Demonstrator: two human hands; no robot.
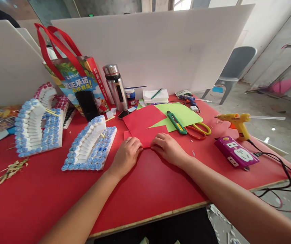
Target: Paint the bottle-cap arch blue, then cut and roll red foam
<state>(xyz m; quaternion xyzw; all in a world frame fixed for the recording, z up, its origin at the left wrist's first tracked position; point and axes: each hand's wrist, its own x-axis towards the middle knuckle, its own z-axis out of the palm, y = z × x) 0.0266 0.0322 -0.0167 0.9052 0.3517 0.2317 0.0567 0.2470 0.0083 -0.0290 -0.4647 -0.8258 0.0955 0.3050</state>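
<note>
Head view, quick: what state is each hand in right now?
Left hand: curled at the flat red paper sheet; whether its grip is closed cannot be told.
Right hand: curled at the same sheet; grip likewise cannot be told.

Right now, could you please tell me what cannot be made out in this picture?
All in the head view:
Red paper: near edge, partly hidden by the left hand and right hand.
Scissors: blades, out of sight, seemingly beneath the green cutter.
Shopping bag: part of its front, hidden by the black phone.
Purple power box: label print, too small to read.
</note>
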